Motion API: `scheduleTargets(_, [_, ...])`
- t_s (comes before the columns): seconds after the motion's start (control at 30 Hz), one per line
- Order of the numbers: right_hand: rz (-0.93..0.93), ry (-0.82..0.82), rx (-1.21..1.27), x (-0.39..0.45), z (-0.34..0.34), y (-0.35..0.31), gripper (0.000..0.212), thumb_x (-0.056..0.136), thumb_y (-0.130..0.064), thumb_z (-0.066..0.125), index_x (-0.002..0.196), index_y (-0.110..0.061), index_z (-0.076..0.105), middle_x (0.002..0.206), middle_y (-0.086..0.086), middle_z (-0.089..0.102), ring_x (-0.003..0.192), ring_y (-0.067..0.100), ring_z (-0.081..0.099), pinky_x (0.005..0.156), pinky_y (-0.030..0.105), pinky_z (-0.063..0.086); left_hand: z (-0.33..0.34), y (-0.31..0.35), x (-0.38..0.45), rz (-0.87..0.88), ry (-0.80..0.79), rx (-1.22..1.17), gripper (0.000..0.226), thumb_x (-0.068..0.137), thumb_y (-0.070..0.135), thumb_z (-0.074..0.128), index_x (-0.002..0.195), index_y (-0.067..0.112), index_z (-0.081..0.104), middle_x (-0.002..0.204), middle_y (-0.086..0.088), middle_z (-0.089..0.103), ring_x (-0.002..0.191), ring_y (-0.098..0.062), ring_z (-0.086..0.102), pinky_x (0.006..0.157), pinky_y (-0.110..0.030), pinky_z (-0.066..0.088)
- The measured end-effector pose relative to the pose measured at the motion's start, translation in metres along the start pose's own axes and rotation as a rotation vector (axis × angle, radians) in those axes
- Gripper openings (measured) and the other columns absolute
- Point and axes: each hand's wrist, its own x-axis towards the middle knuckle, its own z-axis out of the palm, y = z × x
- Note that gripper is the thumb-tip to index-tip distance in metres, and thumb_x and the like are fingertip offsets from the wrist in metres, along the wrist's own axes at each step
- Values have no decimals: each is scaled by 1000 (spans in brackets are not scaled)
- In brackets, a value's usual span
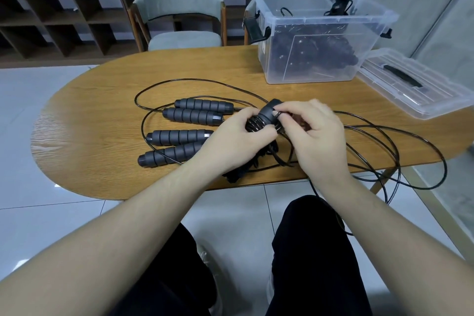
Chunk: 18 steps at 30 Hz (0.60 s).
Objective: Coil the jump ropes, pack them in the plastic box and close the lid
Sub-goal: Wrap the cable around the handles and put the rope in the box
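My left hand [238, 136] grips a pair of black jump rope handles [269, 113] with thin black cord wound around them. My right hand [318, 133] pinches the cord [278, 114] against the handle top. Loose cord [410, 141] trails right and hangs over the table edge. Several grey foam-grip handles [202, 105] of other ropes lie left of my hands, their cords looped on the wooden table [102, 136]. The clear plastic box [315, 38] stands open at the back right, filled with dark ropes. Its lid [415, 84] lies beside it on the right.
Two grey chairs [179, 7] stand behind the table, in front of dark wooden shelving [51, 15]. A glass panel [448, 33] rises at the right. My legs in black trousers [307, 251] are below the near table edge.
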Motion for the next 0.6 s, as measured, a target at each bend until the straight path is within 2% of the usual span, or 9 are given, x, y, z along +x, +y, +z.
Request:
scheduleTargets(0.1, [-22, 6, 276, 3, 2, -20, 24, 97, -12, 58, 104, -35, 61, 86, -8, 65, 85, 19, 65, 78, 43, 53, 12, -9, 9, -7, -21, 47, 18, 96, 40, 58, 110, 30, 61, 92, 9, 70, 83, -11, 65, 74, -20, 51])
scheduleTargets(0.2, [-225, -41, 257, 2, 2, -34, 26, 93, -1, 59, 104, -25, 63, 98, -15, 63, 96, 14, 61, 84, 25, 48, 21, -19, 18, -121, 39, -147, 33, 99, 41, 53, 113, 13, 63, 97, -2, 71, 75, -14, 62, 60, -23, 51])
scheduleTargets(0.27, [-318, -134, 211, -2, 7, -31, 19, 91, 1, 60, 101, -14, 68, 105, -10, 66, 104, 14, 58, 92, 33, 47, 18, -18, 21, -183, 55, -361, 46, 90, 40, 61, 118, 3, 60, 92, -8, 67, 65, -15, 59, 49, -25, 46])
scheduleTargets(0.33, [-364, -230, 212, -10, 14, -23, 16, 91, -2, 59, 100, -10, 69, 110, 0, 70, 113, 20, 60, 97, 47, 46, 9, -13, 23, -279, 63, -551, 37, 83, 34, 69, 106, 6, 60, 74, -1, 62, 64, -14, 55, 56, -26, 44])
scheduleTargets(0.4, [-315, -317, 298, -17, 18, -18, 23, 91, -2, 59, 101, -20, 68, 107, 0, 73, 116, 20, 62, 104, 48, 45, 1, -9, 26, -351, 18, -644, 14, 91, 24, 61, 85, 11, 57, 54, 4, 56, 58, -16, 52, 57, -25, 43])
scheduleTargets(0.43, [-234, -323, 392, -18, 17, -19, 30, 92, 0, 58, 101, -28, 66, 104, -1, 74, 112, 20, 65, 102, 45, 47, 0, -9, 27, -357, -5, -626, 13, 96, 19, 55, 86, 11, 57, 54, 4, 57, 55, -16, 54, 54, -23, 45])
scheduleTargets(0.47, [-132, -305, 515, -17, 16, -20, 37, 93, 3, 58, 100, -32, 63, 99, 1, 73, 105, 22, 68, 98, 41, 51, -1, -9, 27, -362, -26, -622, 13, 100, 20, 52, 95, 10, 59, 61, 2, 62, 56, -16, 58, 53, -24, 50])
scheduleTargets(0.53, [1, -239, 713, -11, 12, -21, 35, 94, 9, 56, 98, -26, 58, 91, 10, 72, 96, 29, 70, 92, 37, 53, 1, -12, 25, -408, -94, -697, 22, 100, 24, 56, 117, 10, 61, 86, -8, 69, 74, -22, 66, 66, -40, 62])
scheduleTargets(0.6, [16, -243, 791, -4, 9, -21, 27, 95, 9, 53, 97, -18, 55, 84, 11, 70, 95, 33, 70, 93, 38, 53, 0, -14, 23, -438, -119, -779, 27, 98, 26, 60, 122, 12, 63, 96, -12, 68, 87, -27, 65, 79, -50, 60])
